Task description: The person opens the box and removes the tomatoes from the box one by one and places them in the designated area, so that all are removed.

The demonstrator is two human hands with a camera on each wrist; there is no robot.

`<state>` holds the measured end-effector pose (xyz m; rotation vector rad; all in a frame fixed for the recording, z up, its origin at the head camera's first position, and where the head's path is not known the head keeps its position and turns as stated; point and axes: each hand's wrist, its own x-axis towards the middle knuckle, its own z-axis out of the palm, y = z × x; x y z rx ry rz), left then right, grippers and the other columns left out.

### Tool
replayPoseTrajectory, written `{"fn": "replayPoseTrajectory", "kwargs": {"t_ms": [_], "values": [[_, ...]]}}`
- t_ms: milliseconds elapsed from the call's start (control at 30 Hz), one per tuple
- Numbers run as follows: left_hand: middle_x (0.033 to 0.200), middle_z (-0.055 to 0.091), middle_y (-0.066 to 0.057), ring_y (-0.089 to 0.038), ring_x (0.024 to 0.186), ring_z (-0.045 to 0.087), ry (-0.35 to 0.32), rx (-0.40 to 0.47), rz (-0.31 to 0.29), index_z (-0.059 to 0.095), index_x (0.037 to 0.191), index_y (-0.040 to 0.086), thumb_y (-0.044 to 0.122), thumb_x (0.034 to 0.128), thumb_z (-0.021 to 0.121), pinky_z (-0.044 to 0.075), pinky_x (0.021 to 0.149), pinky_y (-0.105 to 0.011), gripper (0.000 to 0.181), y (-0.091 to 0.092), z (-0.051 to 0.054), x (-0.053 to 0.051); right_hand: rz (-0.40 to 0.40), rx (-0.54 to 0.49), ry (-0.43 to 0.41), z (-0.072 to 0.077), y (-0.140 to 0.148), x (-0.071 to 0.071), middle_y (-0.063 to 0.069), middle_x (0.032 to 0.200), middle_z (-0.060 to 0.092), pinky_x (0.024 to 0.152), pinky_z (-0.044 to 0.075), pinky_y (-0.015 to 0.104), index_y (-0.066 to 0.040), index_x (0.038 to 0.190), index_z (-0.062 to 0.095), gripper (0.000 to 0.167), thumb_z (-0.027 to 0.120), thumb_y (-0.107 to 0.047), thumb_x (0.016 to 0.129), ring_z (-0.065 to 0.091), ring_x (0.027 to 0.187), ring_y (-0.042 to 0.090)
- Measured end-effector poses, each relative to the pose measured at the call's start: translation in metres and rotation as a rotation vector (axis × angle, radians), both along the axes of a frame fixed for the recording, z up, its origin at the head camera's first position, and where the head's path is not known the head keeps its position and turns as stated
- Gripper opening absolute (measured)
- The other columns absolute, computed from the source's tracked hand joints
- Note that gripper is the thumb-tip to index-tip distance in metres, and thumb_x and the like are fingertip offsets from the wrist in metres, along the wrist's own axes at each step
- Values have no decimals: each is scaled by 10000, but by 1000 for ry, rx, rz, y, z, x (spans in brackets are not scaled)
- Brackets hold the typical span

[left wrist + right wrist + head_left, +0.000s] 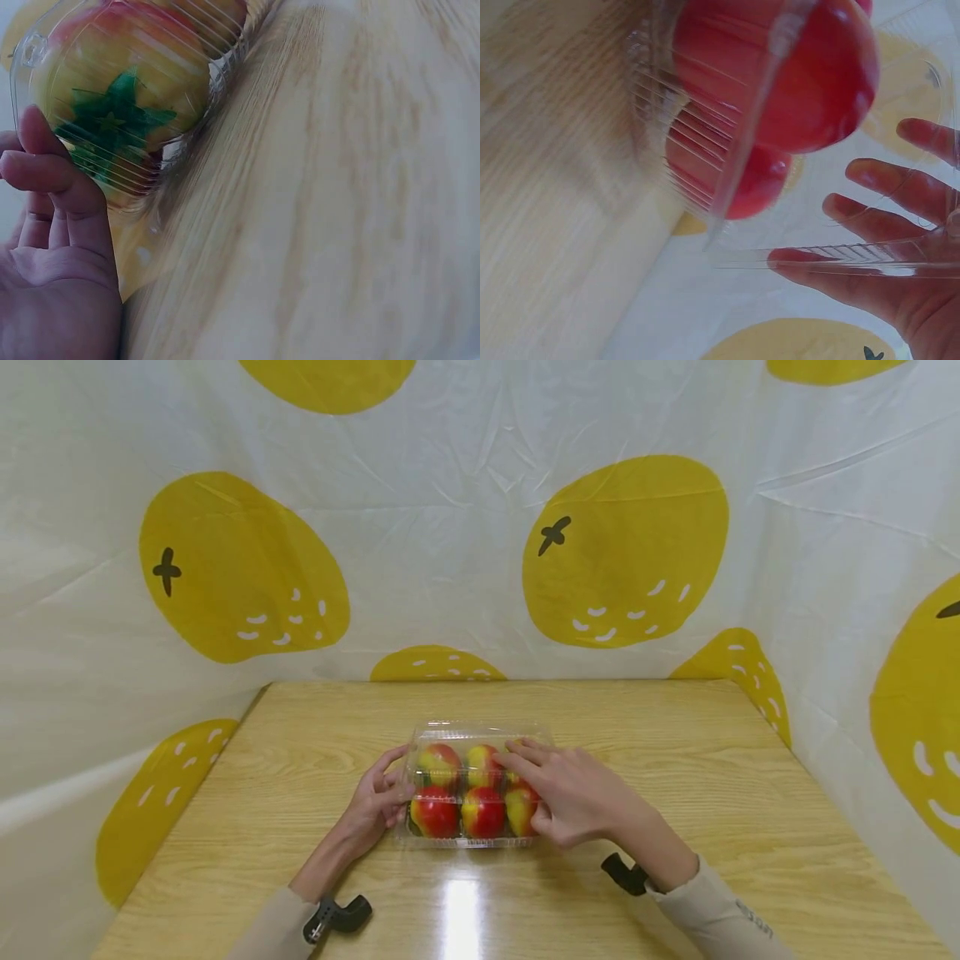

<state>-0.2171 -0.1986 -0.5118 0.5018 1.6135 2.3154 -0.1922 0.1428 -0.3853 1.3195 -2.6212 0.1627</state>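
Note:
A clear plastic clamshell container [480, 842] sits on the table, with several red-and-yellow fruits [483, 812] in two rows. One fruit in the left wrist view has a green star-shaped top [116, 120]. At the container's left side my left hand [375, 793] holds the edge with bent fingers; some of its contact is hidden. Over the right side lies my right hand [573, 793], its fingers reaching across the clear lid. The right wrist view shows those fingers [881, 225] straight and spread, seen partly through the lid [840, 256], which stands at an angle from the tray.
The container stands on a wooden table [300, 727] with light glare at its front. A white curtain [450, 568] printed with yellow fruit encloses the back and sides. Black bands [337, 917] with camera mounts sit on both wrists.

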Motion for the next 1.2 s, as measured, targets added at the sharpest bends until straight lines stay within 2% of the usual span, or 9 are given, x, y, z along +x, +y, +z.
{"fn": "replayPoseTrajectory", "kwargs": {"t_ms": [133,233,333,400,567,633,733,1033,1200], "values": [[822,672,75,-36,519,586,-5,-8,6,299,1557,93,-22,1012,531,413,438,-137,604,0,0,0,-6,-3,-32,4,-1,-1,173,1499,571,777,612,435,-134,1552,463,850,581,-202,713,592,1351,370],[752,665,79,-35,503,586,-9,-10,11,312,1544,96,21,1045,511,409,428,-146,542,0,-1,-1,-11,4,-56,8,-1,-2,174,1499,570,715,591,394,-141,1552,466,842,572,-198,718,583,1356,386],[730,667,79,-33,495,575,-15,-3,10,315,1533,96,38,1059,501,416,430,-153,513,0,-1,-1,-11,7,-71,12,-2,-3,176,1499,570,596,492,316,-152,1545,476,819,564,-192,732,585,1352,388],[749,672,76,-32,502,565,-20,9,2,310,1528,101,30,1060,491,417,434,-158,507,-1,-1,-1,-10,6,-72,15,-3,-5,173,1491,577,620,517,332,-157,1532,488,789,565,-185,747,607,1327,378],[752,661,71,-32,538,553,-29,28,-19,328,1491,139,8,1058,472,420,448,-169,475,0,-1,0,-16,-9,-85,21,-4,-8,160,1462,604,827,597,443,-156,1492,518,726,565,-181,769,725,1004,281],[758,659,73,-34,545,554,-33,29,-21,344,1469,152,7,1059,469,424,451,-172,453,0,0,0,-18,-14,-97,23,-5,-9,158,1450,612,804,586,429,-150,1483,519,722,558,-186,763,680,806,208],[769,653,78,-34,543,548,-37,30,-21,358,1445,166,9,1061,466,425,451,-176,429,1,1,-1,-25,-13,-107,27,-5,-11,133,1440,621,784,570,398,-160,1485,513,730,544,-196,757,575,703,136],[795,647,77,-31,544,542,-26,49,-27,339,1480,121,-18,1049,463,408,448,-178,469,0,1,-1,-38,10,-163,41,-7,-18,79,1447,612,769,499,339,-202,1521,479,740,508,-180,783,471,636,97],[809,656,71,-34,544,545,-22,29,-17,303,1535,80,5,1047,488,418,448,-172,527,0,2,-1,-50,9,-192,48,-8,-23,48,1313,641,708,469,308,-219,1517,488,726,517,-182,793,469,639,99]]}}
